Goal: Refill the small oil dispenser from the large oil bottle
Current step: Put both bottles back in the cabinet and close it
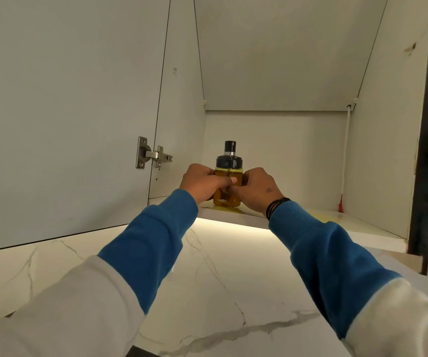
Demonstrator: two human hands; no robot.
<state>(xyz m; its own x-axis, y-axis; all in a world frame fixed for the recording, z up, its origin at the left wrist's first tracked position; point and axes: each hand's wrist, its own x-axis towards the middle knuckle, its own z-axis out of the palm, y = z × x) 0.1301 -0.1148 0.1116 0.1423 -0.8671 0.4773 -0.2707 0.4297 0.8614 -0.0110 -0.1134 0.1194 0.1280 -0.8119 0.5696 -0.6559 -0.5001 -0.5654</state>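
- I have both hands on the small oil dispenser (228, 185), which stands on the bottom shelf (362, 222) of the open wall cupboard, near its front edge.
- My left hand (202, 182) wraps the glass body from the 9 o'clock side, and my right hand (255, 189) from 3 o'clock; each grip is clenched around the amber glass below the dark cap.
- Slipping is the main danger: the glass may be oily, and a yellowish smear shows on the shelf under the base, so a loose grip could let it slide through my fingers.
- If I tilt it as I draw it out, oil could seep from the spout, since I cannot tell how tightly the cap is seated.
- Dragging it over the shelf lip could catch the base and tip it onto the marble bench (207, 279) below.
- The cupboard door (66, 112) stands open at 9 o'clock with its hinge (151, 154) just beside my left hand; my knuckles could knock it.
- A white cable (345, 155) runs down the back corner at 3 o'clock, well apart.
- The large oil bottle is not in view.
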